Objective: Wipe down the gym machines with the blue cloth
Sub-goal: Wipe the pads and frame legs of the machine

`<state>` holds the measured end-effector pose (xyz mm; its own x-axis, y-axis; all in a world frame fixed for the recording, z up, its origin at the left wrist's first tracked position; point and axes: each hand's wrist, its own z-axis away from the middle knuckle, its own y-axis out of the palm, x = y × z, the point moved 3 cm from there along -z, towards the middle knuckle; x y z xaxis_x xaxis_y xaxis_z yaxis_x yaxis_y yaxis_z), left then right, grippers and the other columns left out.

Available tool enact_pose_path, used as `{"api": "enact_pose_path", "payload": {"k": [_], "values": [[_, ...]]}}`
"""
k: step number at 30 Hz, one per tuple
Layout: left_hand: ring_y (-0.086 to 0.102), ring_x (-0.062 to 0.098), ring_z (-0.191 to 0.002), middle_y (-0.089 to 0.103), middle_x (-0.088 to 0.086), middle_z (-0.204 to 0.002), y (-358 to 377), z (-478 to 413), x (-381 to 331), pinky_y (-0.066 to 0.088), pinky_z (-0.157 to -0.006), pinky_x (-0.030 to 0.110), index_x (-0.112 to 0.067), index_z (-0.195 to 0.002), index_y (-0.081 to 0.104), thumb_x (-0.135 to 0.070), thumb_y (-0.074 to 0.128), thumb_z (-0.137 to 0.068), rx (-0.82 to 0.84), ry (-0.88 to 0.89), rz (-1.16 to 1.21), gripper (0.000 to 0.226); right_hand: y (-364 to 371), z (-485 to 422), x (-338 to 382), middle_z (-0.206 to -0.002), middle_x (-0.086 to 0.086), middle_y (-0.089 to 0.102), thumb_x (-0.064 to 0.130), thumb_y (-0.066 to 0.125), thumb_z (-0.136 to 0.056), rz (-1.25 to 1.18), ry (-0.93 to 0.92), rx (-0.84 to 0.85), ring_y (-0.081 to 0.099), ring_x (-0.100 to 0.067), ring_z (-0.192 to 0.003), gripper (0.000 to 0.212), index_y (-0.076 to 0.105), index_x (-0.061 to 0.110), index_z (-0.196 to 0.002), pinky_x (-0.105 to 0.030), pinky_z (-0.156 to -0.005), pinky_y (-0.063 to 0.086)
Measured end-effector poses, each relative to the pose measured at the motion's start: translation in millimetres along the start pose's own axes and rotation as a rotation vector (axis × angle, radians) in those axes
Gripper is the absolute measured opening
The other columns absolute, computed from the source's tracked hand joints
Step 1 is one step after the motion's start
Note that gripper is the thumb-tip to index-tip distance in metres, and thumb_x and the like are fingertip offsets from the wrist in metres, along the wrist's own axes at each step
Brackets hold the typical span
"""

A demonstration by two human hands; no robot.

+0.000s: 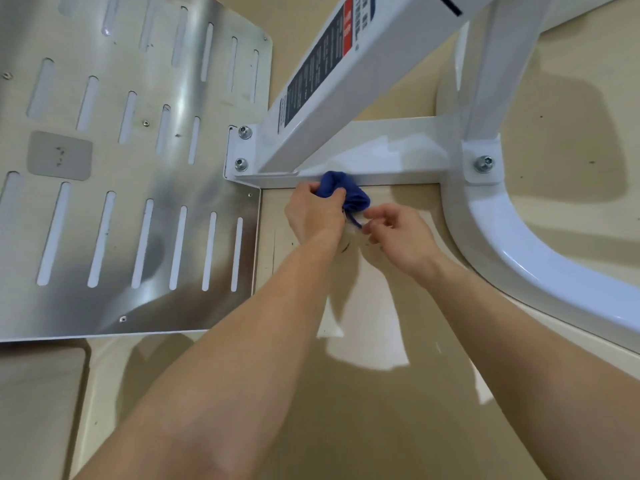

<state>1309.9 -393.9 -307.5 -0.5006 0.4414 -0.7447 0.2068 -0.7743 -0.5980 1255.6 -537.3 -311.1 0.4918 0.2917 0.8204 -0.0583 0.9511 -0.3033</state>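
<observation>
Blue cloth bunched against white crossbar, low by floor. Left grip clamped round cloth; right grip pinching its loose tail. Risk: tight wad skips corners, tail snags bolt.

footplate: left side, butted up against the cross bar
cloth: on the bar's near edge, between left hand and right hand
curved leg: off to the right

This is looking like a gym. A white bolted machine frame is standing at one o'clock, a slotted steel footplate lying at ten o'clock.
</observation>
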Motion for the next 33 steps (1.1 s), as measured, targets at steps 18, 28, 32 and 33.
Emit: {"api": "enact_pose_path", "payload": {"k": [18,28,32,33], "values": [[0.067,0.019,-0.070,0.068,-0.005,-0.074,100.0,53.1,-39.0,0.057,-0.070,0.035,-0.025,-0.082,0.066,-0.021,0.076,-0.080,0.332,0.159,0.081,0.011,-58.3,54.8,-34.1,-0.075,0.024,0.061,0.009,0.049,-0.091,0.252,0.011,-0.201,0.055,0.009,-0.072,0.028,0.064,0.032,-0.087,-0.002,-0.062,0.039],[0.067,0.017,-0.087,0.073,0.004,-0.103,63.1,68.7,-41.6,0.057,-0.081,0.029,-0.014,-0.116,0.070,-0.010,0.077,-0.081,0.678,0.194,0.061,0.036,-81.8,104.7,5.4,-0.078,0.009,0.061,0.011,0.049,-0.091,0.402,-0.048,-0.465,0.054,-0.016,-0.072,0.018,0.064,0.021,-0.089,-0.031,-0.068,0.042],[0.063,0.013,-0.074,0.072,0.005,-0.097,40.7,98.9,-46.5,0.053,-0.064,0.021,-0.011,-0.114,0.071,-0.002,0.071,-0.086,0.790,0.120,0.227,0.029,-95.1,105.7,17.8,-0.107,0.004,0.058,0.021,0.048,-0.095,0.334,0.028,-0.441,0.059,-0.015,-0.086,0.026,0.061,0.024,-0.117,-0.030,-0.077,0.042],[0.065,0.014,-0.079,0.072,0.005,-0.100,36.1,104.2,-49.7,0.054,-0.067,0.023,-0.012,-0.116,0.070,-0.001,0.068,-0.088,0.814,0.114,0.255,0.030,-95.0,106.0,20.5,-0.111,0.004,0.053,0.025,0.050,-0.095,0.316,0.040,-0.385,0.059,-0.014,-0.088,0.031,0.059,0.025,-0.125,-0.029,-0.079,0.041]]}}
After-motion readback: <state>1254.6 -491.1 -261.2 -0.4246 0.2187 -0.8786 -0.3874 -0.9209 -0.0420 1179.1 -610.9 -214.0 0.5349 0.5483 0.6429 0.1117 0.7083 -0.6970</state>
